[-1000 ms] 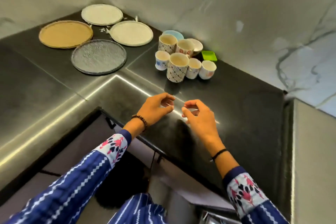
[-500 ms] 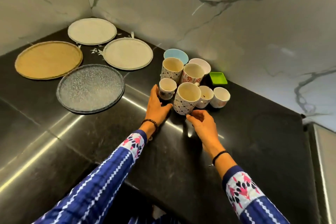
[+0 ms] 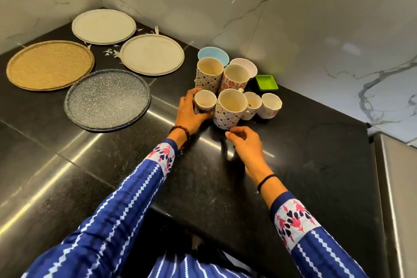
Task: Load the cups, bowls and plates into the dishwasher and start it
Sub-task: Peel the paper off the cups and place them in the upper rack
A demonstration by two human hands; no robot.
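Several cups stand clustered on the black counter (image 3: 293,165). My left hand (image 3: 189,111) is wrapped around a small white cup (image 3: 205,100) at the cluster's left. Just right of it stands a tall patterned mug (image 3: 230,108). My right hand (image 3: 246,144) hovers just in front of that mug, fingers curled, holding nothing. Two more tall mugs (image 3: 209,73) stand behind, two small cups (image 3: 270,105) to the right. A blue bowl (image 3: 213,55), a white bowl (image 3: 244,66) and a green square dish (image 3: 266,82) sit at the back. Plates lie left: tan (image 3: 49,64), speckled grey (image 3: 107,99), two cream (image 3: 152,54).
Marble walls meet in a corner behind the plates. A steel surface (image 3: 397,187) borders the counter on the right. The counter's front edge runs just before my body; the dishwasher is out of view.
Both hands reached forward from the counter's front edge to the cups. My left hand has closed around the small cup; my right hand came up near the tall mug's base.
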